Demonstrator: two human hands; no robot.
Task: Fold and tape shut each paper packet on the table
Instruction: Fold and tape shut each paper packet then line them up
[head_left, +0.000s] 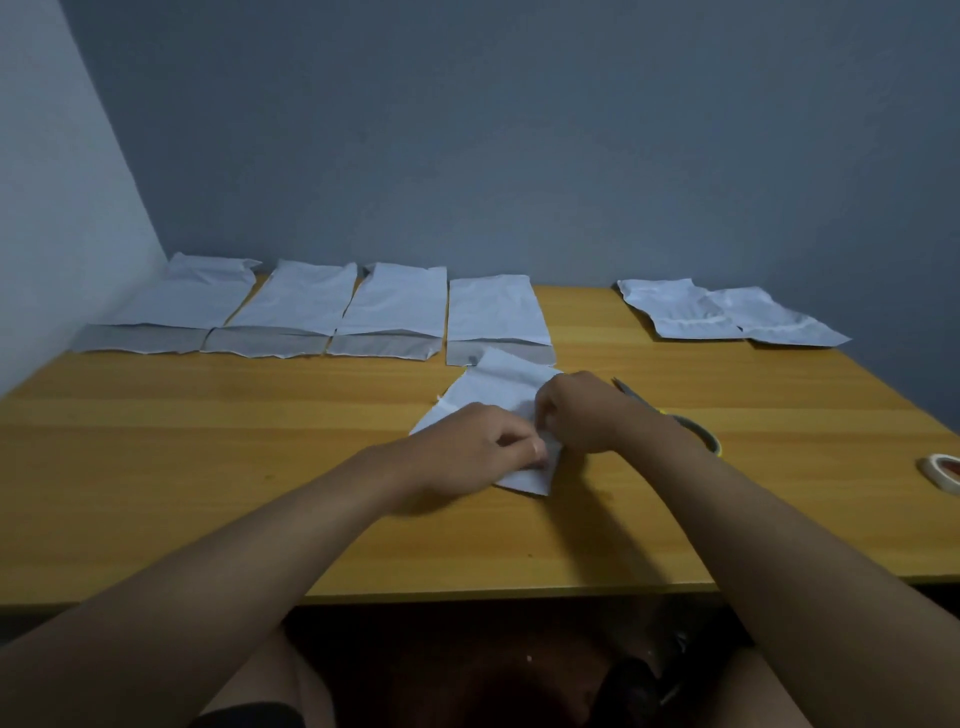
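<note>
Wooden table (grey walls)

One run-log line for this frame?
step: folding | left hand and right hand pinch packet | scissors, tape roll idle at right | unfolded packets at back

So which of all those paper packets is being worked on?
The packet at the middle of the table, pinched by both the left hand and right hand. The others lie untouched along the far edge.
</note>
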